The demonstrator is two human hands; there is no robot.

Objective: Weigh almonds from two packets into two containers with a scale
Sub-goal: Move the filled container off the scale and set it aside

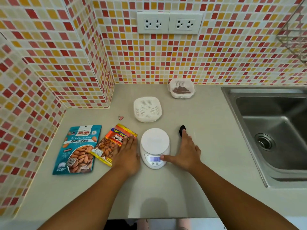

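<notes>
Lowest in the frame, our two forearms reach up over a wide bare stretch of grey counter (166, 193) whose front edge runs along the bottom. At centre stands the white scale (155, 147), its round plate bare and its display lit, the digits too blurred to read. Our left hand (127, 155) lies flat with straight fingers just left of the scale, resting on the orange packet (109, 144), which reads "TONG GAR… SALTED ALMONDS". Our right hand (186, 153) is spread open just right of the scale, its thumb touching the display end and its forefinger reaching a small black oval object (182, 130).

Left of the orange packet and slightly under its edge lies the teal packet (78, 150), marked "Protein snacks" and "Roasted Almonds".

Above the scale sits an empty white slotted container (147, 109), with a small pink clip (121, 117) to its left. Farther up, near the tiled wall, a second white container (181, 88) holds a small heap of almonds (181, 90).

The steel sink (272, 130) fills the right edge. Two sockets (169, 22) sit at top centre.
</notes>
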